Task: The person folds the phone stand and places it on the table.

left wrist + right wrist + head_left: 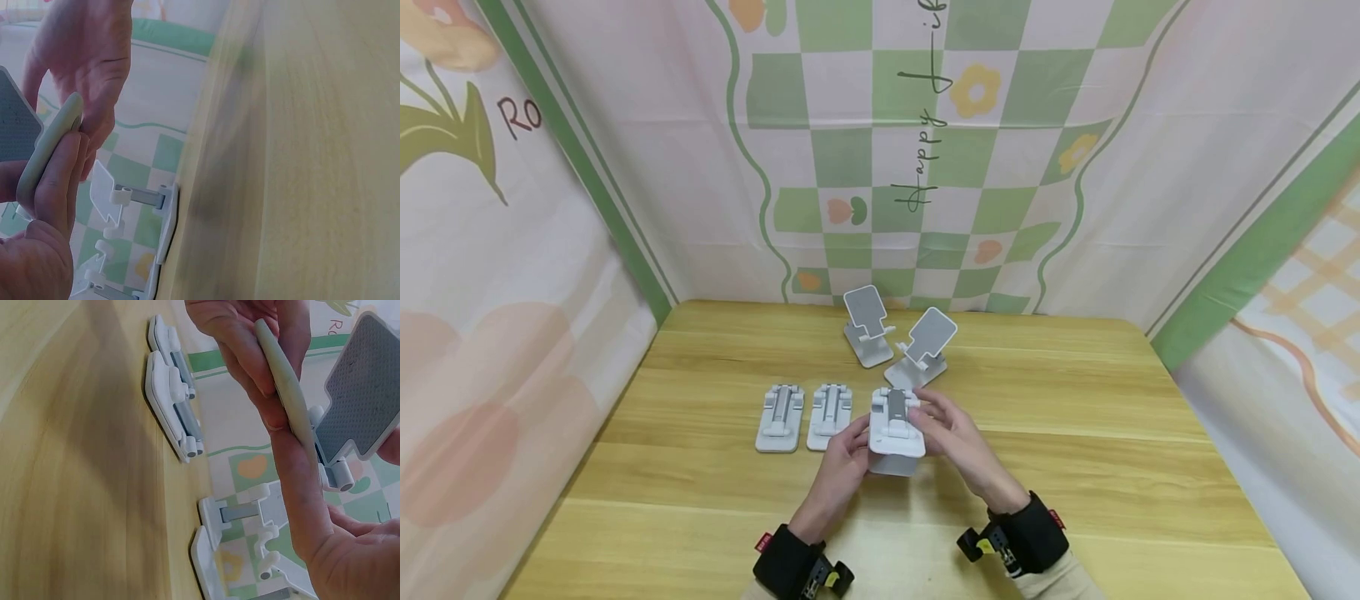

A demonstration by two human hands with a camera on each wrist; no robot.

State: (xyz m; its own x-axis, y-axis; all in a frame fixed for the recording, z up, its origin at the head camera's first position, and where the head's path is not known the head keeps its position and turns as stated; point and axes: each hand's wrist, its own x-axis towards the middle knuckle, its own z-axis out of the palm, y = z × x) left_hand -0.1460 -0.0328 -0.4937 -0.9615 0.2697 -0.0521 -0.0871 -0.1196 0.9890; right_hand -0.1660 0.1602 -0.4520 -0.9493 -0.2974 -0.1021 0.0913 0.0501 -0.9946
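Observation:
A white and grey folding phone stand (897,429) is held up between both hands above the table. My left hand (842,462) grips the left edge of its base, fingers behind it in the left wrist view. My right hand (958,446) holds the right side, thumb on the front by the hinge and fingers behind. The stand's grey textured panel (369,387) is tilted away from the base in the right wrist view. Just left lie two folded phone stands (779,418), flat and side by side.
Two unfolded phone stands (867,321) stand beyond my hands, their panels raised. The wooden table (1075,417) reaches back to a green and white checked cloth (910,158). Printed cloths also hang at the left and right.

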